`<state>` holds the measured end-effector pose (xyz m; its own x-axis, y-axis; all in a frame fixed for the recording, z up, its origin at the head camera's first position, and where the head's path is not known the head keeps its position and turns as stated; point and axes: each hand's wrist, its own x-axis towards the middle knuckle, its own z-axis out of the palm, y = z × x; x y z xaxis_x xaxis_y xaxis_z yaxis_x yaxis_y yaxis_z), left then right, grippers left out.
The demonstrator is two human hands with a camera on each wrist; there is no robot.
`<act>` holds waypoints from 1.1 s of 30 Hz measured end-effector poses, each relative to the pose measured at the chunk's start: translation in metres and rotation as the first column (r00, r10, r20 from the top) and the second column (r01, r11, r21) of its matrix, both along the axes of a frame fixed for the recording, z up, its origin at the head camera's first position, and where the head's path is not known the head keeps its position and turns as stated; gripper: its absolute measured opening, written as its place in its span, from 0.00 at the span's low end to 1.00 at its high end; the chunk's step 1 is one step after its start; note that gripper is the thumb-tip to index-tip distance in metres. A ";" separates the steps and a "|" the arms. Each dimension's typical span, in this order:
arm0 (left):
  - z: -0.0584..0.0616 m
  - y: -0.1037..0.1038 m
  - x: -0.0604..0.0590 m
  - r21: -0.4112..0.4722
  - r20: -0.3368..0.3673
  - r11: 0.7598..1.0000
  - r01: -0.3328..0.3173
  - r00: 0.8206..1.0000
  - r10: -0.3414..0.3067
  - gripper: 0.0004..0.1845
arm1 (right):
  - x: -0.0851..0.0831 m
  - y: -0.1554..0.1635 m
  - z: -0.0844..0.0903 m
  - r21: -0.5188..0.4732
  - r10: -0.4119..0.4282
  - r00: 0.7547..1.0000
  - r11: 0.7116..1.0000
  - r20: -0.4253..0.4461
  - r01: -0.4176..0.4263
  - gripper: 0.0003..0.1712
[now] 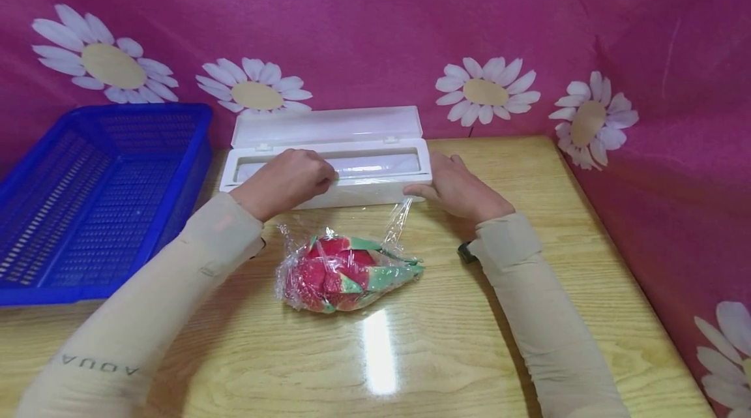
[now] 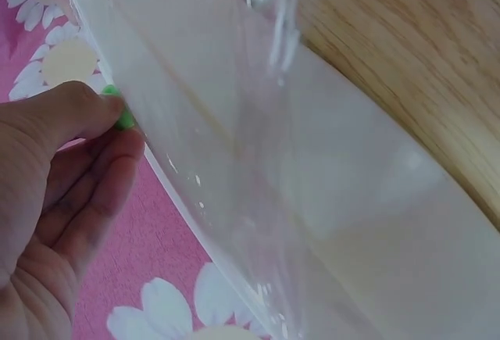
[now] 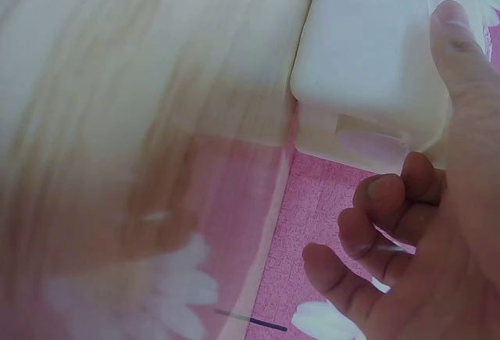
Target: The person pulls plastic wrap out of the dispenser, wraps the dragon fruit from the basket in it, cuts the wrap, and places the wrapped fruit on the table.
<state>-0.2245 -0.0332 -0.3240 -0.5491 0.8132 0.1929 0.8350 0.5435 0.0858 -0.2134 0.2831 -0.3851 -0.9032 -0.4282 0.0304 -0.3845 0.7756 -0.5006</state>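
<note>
A white cling film dispenser point(image 1: 375, 195) lies on the table with its lid point(image 1: 328, 128) raised. Inside sits a roll of cling film point(image 1: 378, 164). My left hand point(image 1: 287, 182) is at the dispenser's front edge, thumb and fingers pinching a small green slider point(image 2: 121, 109). My right hand point(image 1: 460, 186) holds the dispenser's right end, thumb on the front, other fingers bent by the end. Clear film stretches from the front edge down to a red and green dragon fruit point(image 1: 337, 278), partly covered in crinkled film and lying on its side nearer me.
A blue plastic basket point(image 1: 88, 293) stands at the left, close to my left forearm. The wooden table point(image 1: 446, 353) meets a pink flowered cloth point(image 1: 364, 27) behind and at the right.
</note>
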 end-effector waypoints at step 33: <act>-0.001 -0.062 0.005 0.002 -0.014 0.992 -0.124 0.992 0.124 0.14 | 0.002 0.000 0.000 0.000 -0.039 0.998 0.999 0.058 0.039 0.47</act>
